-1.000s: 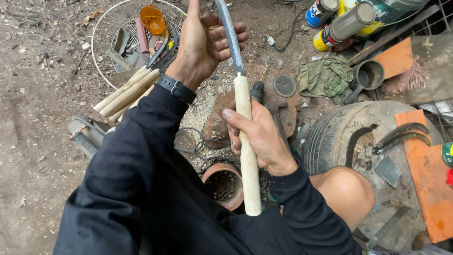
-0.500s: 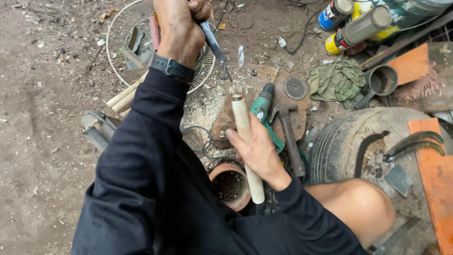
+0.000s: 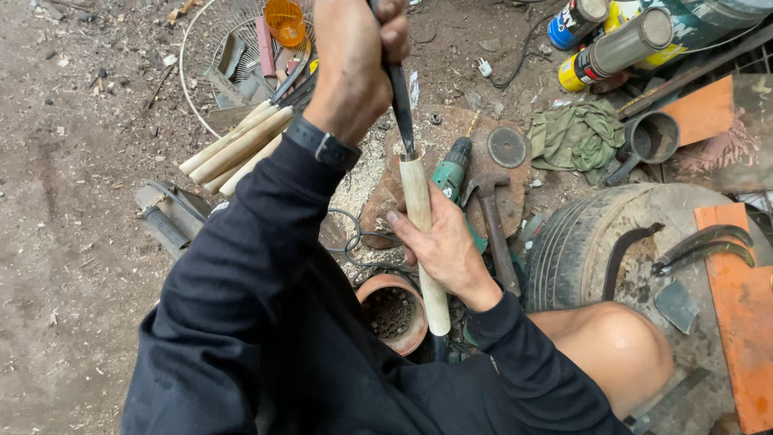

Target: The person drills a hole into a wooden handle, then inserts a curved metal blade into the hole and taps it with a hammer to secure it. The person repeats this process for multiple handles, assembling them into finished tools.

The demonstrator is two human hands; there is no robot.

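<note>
Here both hands clasp blade and wooden handle, drill, hammer seemingly just behind.

Three loose wooden handles lie stacked. Two spray cans, two curved sickle blades, one tyre, one hammer, one green drill, one clay pot, one green rag.

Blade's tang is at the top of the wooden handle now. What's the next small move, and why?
Probably press the blade straight down: its tip meets the wooden handle top, the left hand grips it above, and the right hand steadies the handle upright.
</note>
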